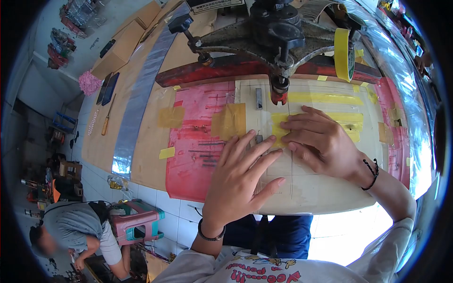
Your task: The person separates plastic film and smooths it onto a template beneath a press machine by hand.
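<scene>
My left hand (243,177) lies spread over the cream board (330,193), its fingertips at a small grey metal block (259,138) that it partly covers. Slightly bent, the fingers of my right hand (318,139) rest on a yellow tape strip (278,127) with the thumb apart; what lies under the palm is hidden. A second grey metal block (259,98) sits farther up, along thin pencil lines. Above my hands stands a black, screw-clamped press (283,42) with a red-tipped foot (279,92).
A red bar (217,70) crosses behind the board, and a yellow tape roll (343,54) hangs on the press. Red sheeting (188,174) lies left. A wooden-handled tool (105,125) and cardboard box (125,52) are farther left. A person (75,226) crouches lower left beside a stool (137,219).
</scene>
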Available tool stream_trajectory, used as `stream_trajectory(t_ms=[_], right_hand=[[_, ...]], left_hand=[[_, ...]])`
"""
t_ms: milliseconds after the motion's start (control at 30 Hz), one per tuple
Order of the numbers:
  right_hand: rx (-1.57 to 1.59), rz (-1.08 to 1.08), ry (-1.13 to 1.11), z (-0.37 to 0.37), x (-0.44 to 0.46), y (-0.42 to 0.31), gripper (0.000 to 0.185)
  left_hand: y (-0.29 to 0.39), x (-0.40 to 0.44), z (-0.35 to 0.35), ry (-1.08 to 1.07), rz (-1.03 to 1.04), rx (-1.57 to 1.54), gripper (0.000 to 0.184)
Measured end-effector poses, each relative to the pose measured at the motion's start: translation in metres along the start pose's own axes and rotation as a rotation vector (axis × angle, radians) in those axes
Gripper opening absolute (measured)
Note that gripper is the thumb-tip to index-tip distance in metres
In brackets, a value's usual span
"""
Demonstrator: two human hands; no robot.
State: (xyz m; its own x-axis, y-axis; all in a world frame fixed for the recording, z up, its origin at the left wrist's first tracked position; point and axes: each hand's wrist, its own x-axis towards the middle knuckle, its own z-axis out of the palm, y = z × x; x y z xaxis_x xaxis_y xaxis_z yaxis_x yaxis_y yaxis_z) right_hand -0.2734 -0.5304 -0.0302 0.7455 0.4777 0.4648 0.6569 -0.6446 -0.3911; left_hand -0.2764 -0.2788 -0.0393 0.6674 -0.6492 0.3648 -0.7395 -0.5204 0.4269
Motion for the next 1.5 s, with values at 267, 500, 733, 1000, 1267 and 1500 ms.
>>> stream_trajectory(t_ms=[267, 500, 733, 1000, 1267, 1500], right_hand=[[-0.007, -0.004, 0.0, 0.0, -0.001, 0.0, 0.016], [-0.007, 0.041, -0.009, 0.001, 0.0, -0.003, 0.019], [0.051, 0.065, 0.005, 0.002, 0.001, -0.002, 0.018], [0.046, 0.056, 0.022, 0.002, 0.0, -0.001, 0.018], [0.008, 0.012, 0.031, 0.003, 0.0, -0.001, 0.017], [-0.009, 0.008, 0.058, 0.003, -0.002, -0.001, 0.018]], left_hand=[[0.001, 0.0, 0.0, 0.013, 0.0, -0.015, 0.046], [0.001, 0.001, 0.0, 0.014, -0.03, -0.037, 0.049], [0.002, 0.001, 0.0, 0.007, -0.032, -0.023, 0.05], [0.002, 0.003, -0.001, 0.012, -0.025, -0.013, 0.05], [0.001, -0.001, 0.0, 0.002, 0.015, 0.047, 0.048], [0.015, 0.0, -0.013, -0.071, 0.149, 0.361, 0.039]])
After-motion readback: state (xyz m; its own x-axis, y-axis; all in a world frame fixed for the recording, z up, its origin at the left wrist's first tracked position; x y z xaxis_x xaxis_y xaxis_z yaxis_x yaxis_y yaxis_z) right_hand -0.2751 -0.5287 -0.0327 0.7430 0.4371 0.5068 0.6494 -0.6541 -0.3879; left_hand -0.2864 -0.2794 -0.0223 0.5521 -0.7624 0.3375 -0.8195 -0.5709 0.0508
